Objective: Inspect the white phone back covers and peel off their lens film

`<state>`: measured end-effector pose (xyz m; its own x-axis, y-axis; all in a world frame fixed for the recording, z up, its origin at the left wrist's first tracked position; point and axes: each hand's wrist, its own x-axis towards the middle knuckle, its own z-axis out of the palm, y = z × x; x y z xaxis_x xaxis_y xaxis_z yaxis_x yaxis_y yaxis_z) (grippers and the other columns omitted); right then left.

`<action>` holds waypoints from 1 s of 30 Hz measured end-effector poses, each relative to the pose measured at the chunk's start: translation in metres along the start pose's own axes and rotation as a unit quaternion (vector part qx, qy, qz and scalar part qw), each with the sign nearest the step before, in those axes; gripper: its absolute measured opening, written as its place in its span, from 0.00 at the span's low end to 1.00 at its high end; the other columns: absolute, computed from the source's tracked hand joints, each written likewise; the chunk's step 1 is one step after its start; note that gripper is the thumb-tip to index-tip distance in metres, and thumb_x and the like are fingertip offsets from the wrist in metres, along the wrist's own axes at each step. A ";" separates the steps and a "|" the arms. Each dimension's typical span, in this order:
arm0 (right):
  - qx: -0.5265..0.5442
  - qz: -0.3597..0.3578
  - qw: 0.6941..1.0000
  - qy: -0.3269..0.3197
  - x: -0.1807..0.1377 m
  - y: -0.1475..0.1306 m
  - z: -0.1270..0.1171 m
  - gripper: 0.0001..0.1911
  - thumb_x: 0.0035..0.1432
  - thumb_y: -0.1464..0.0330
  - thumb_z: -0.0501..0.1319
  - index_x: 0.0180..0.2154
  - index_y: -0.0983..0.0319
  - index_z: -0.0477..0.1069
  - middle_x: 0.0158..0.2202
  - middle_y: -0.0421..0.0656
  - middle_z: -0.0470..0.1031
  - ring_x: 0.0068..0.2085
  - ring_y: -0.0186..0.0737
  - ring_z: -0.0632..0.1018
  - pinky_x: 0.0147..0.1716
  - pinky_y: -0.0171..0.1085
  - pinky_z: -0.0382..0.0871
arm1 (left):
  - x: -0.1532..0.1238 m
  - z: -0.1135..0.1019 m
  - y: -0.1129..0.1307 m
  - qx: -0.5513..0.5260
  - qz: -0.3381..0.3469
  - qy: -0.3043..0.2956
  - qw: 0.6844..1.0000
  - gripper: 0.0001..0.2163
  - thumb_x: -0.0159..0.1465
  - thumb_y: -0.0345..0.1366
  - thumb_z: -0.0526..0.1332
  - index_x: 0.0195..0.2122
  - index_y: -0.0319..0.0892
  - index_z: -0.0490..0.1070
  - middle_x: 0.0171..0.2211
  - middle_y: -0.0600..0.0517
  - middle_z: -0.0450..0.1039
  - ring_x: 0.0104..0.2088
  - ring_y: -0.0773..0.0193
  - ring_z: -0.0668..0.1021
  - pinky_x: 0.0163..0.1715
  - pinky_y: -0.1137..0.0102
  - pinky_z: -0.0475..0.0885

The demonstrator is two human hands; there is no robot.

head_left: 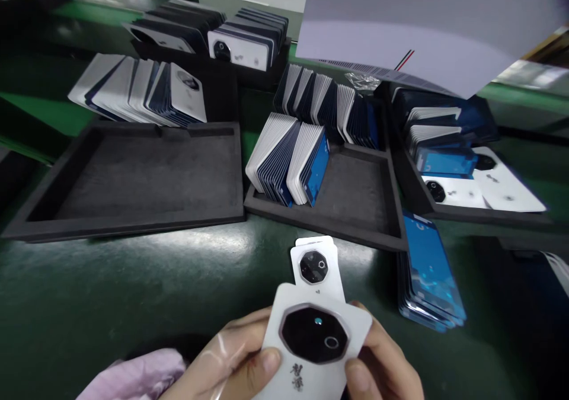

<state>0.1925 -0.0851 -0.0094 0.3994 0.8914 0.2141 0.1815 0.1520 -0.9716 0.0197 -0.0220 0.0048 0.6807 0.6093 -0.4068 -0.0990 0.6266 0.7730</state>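
Observation:
At the bottom centre, my left hand (242,352) and my right hand (384,358) hold a white phone back panel (315,338) by its two side edges. My thumbs lie on its face, with the fingers curled behind. The panel carries a dark octagonal camera area and dark characters below it; its lower end is cut off by the frame. Just beyond it, on the dark green table (155,287), lie similar white panels (316,269) in a small overlapping pile. Clear film or tape runs across my left hand.
Black trays stand left (151,210) and centre (360,228); the centre one holds leaning white and dark blue panels (284,157). A stack of blue-faced panels (433,264) lies right. More filled trays sit behind. A large white sheet (418,26) overhangs the upper right.

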 end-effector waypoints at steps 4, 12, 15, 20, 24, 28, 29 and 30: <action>0.058 0.100 0.993 0.013 0.005 -0.008 -0.003 0.17 0.72 0.59 0.64 0.30 0.58 0.76 0.27 0.40 0.68 0.27 0.39 0.67 0.26 0.37 0.59 | 0.005 -0.003 -0.012 0.100 0.058 -0.031 0.993 0.19 0.74 0.53 0.61 0.48 0.47 0.88 0.48 0.44 0.81 0.43 0.54 0.82 0.46 0.68 0.76; 0.101 0.175 0.979 -0.016 0.012 -0.020 -0.001 0.12 0.71 0.60 0.64 0.36 0.53 0.85 0.28 0.39 0.61 0.25 0.38 0.65 0.22 0.35 0.60 | 0.005 -0.003 -0.004 -0.001 -0.021 -0.034 0.999 0.15 0.74 0.49 0.63 0.48 0.51 0.88 0.60 0.46 0.76 0.55 0.46 0.79 0.55 0.61 0.76; 0.090 0.150 0.984 -0.017 0.012 -0.017 -0.001 0.13 0.70 0.58 0.65 0.36 0.54 0.85 0.29 0.43 0.68 0.28 0.41 0.70 0.25 0.37 0.64 | 0.006 -0.002 0.000 -0.014 -0.045 -0.044 0.998 0.16 0.74 0.50 0.63 0.47 0.49 0.89 0.61 0.46 0.76 0.56 0.45 0.79 0.52 0.64 0.76; 0.077 0.126 0.989 -0.013 0.011 -0.014 -0.002 0.15 0.71 0.56 0.64 0.37 0.55 0.85 0.29 0.43 0.70 0.28 0.42 0.69 0.25 0.37 0.63 | 0.007 -0.004 0.004 -0.013 -0.049 -0.075 0.996 0.17 0.75 0.50 0.61 0.48 0.49 0.88 0.60 0.47 0.78 0.53 0.50 0.81 0.47 0.68 0.74; 0.083 0.124 0.989 -0.012 0.011 -0.015 -0.001 0.14 0.71 0.57 0.65 0.36 0.55 0.85 0.30 0.43 0.70 0.27 0.40 0.67 0.24 0.37 0.61 | 0.005 -0.005 0.005 0.016 -0.058 -0.068 0.996 0.15 0.76 0.45 0.62 0.47 0.48 0.88 0.59 0.47 0.79 0.55 0.51 0.81 0.50 0.69 0.74; 0.088 0.131 0.987 -0.007 0.010 -0.016 0.001 0.15 0.71 0.57 0.64 0.35 0.55 0.84 0.29 0.42 0.69 0.26 0.40 0.66 0.23 0.37 0.58 | 0.002 -0.001 0.004 -0.004 -0.054 -0.039 0.998 0.14 0.75 0.45 0.63 0.46 0.47 0.89 0.60 0.45 0.78 0.59 0.45 0.78 0.54 0.65 0.76; 0.088 0.130 0.988 -0.005 0.009 -0.016 0.002 0.15 0.71 0.57 0.64 0.35 0.54 0.83 0.29 0.42 0.68 0.26 0.40 0.66 0.23 0.38 0.57 | 0.002 0.000 0.003 -0.008 -0.054 -0.031 0.998 0.13 0.75 0.45 0.64 0.47 0.48 0.89 0.60 0.45 0.79 0.60 0.43 0.78 0.56 0.63 0.76; 0.086 0.129 0.988 -0.004 0.008 -0.015 0.002 0.15 0.71 0.57 0.63 0.34 0.54 0.83 0.29 0.42 0.68 0.26 0.40 0.66 0.23 0.38 0.56 | 0.002 0.001 0.003 -0.011 -0.052 -0.026 0.998 0.13 0.74 0.45 0.64 0.47 0.49 0.89 0.59 0.45 0.79 0.60 0.43 0.77 0.58 0.62 0.75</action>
<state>0.1910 -0.0789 0.0068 0.4046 0.9135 -0.0428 -0.0814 -0.0107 -0.9966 0.0212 -0.0195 0.0067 0.7245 0.5149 -0.4583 -0.0411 0.6959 0.7170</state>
